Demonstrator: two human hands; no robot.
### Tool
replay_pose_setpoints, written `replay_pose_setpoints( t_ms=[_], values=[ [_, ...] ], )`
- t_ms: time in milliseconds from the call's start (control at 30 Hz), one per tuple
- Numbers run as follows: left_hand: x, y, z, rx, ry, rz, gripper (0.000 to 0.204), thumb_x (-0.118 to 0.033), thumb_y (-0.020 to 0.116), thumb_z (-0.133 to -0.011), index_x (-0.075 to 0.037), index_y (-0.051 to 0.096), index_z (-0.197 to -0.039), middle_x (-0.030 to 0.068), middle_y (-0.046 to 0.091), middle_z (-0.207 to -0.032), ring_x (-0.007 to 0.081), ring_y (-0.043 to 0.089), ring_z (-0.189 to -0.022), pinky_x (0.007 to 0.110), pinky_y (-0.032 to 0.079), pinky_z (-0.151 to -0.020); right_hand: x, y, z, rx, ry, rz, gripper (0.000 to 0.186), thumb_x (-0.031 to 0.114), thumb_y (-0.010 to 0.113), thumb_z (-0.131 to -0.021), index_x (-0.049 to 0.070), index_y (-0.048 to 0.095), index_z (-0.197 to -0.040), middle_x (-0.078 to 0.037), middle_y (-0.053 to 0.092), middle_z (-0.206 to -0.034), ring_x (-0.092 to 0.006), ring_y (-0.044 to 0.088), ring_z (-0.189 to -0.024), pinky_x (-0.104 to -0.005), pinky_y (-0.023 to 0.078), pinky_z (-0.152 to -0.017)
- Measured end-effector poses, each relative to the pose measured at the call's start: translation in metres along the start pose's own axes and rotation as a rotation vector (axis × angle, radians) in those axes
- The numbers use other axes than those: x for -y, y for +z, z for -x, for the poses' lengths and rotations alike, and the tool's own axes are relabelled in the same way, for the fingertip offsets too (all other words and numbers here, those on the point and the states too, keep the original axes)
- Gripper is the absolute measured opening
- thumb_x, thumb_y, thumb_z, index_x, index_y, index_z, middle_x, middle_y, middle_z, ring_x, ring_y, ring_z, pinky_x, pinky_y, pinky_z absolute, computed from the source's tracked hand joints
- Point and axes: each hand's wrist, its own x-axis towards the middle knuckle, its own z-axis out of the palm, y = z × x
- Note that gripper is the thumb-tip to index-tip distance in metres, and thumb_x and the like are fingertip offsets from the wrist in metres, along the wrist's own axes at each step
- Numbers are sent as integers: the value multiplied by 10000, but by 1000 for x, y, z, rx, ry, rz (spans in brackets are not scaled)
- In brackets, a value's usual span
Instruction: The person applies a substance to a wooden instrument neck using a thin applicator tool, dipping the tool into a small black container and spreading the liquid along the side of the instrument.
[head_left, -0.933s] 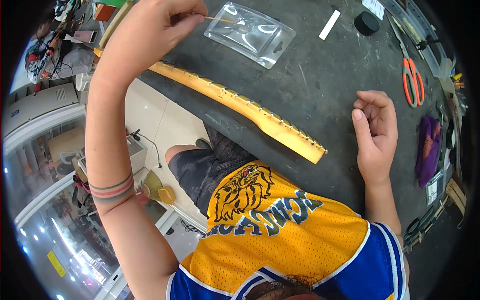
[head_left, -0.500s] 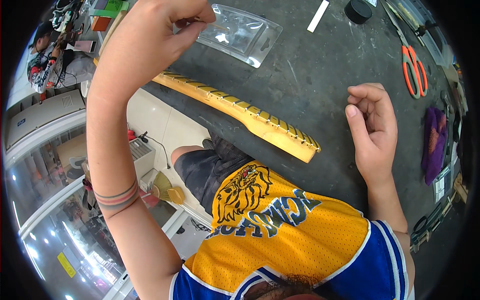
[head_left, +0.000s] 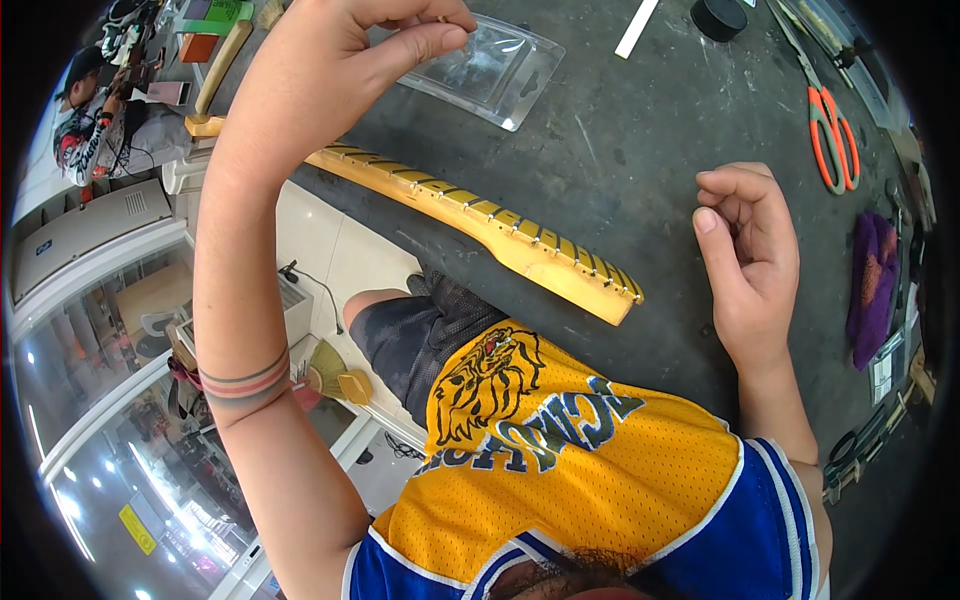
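My left hand (head_left: 340, 70) is raised over the dark workbench (head_left: 650, 150), thumb and fingertips pinched together on a small thin piece that I can barely make out. Below it a yellow wooden guitar neck (head_left: 480, 215) with dark fret lines lies slanted along the bench's near edge. Beside my left fingertips lies a clear plastic blister pack (head_left: 490, 70). My right hand (head_left: 745, 250) rests on the bench right of the neck's end, its fingers loosely curled and nothing visible in them.
Orange-handled scissors (head_left: 830, 130) and a purple cloth (head_left: 872, 280) lie at the bench's right side. A white strip (head_left: 637, 25) and a black round puck (head_left: 720, 15) sit at the far edge. Another person (head_left: 95, 120) sits at far left.
My left hand has stayed pinched and drawn closer to the camera. The thin piece that stuck out of it earlier is now almost hidden. My right hand has curled slightly and barely shifted.
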Motion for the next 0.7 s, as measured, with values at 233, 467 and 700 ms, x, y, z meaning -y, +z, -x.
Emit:
replay_pose_setpoints(
  t_ms=[233,467,700],
  values=[
    [-22,10,-5,-28,-244,13,138,-64,829,-1007,22,809,-1114,95,761,-986,213,714,-899,344,555,-796,-2,1,1,-50,-38,15,206,-47,684,-1063,12,698,-1260,5,603,-1143,-14,526,-858,-188,394,-723],
    [-24,15,0,-153,-192,-51,165,-62,844,-993,24,804,-1127,100,783,-967,198,722,-857,338,549,-748,-3,2,1,-45,-49,1,210,-50,686,-1062,13,703,-1262,9,605,-1136,-17,532,-863,-190,402,-725],
    [-19,28,13,-328,-175,-74,178,-1,862,-962,15,747,-1097,77,763,-926,151,692,-827,305,541,-740,-2,4,0,-34,-57,19,205,-40,697,-1059,13,711,-1256,8,614,-1135,-21,562,-886,-190,415,-736]
  ],
)
